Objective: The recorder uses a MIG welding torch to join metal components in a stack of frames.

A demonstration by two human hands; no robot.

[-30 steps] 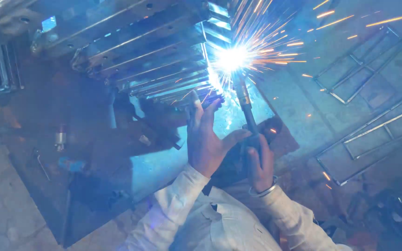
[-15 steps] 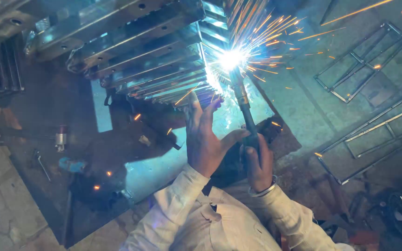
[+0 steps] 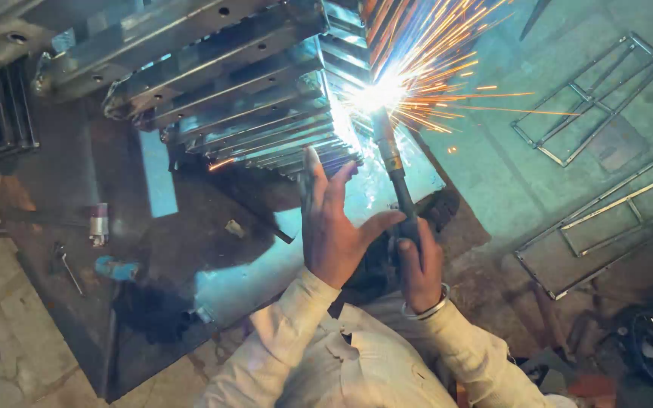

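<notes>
From the head view, the right hand [image 3: 419, 261] was clamped on a welding torch [image 3: 391, 162], its tip sparking against stacked steel frames [image 3: 251, 113]. The left hand [image 3: 335, 227] stood open beside it, seemingly shielding. All rested on a dark steel tabletop [image 3: 153, 249]; welded frames [image 3: 587, 98] lay on the concrete floor [image 3: 493, 181].

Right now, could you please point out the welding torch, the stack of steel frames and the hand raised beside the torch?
welding torch [image 3: 396, 177]: head view, on its neck below the sparks.
stack of steel frames [image 3: 251, 98]: head view, on a middle bar.
left hand [image 3: 338, 230]: head view, on its back.
</notes>
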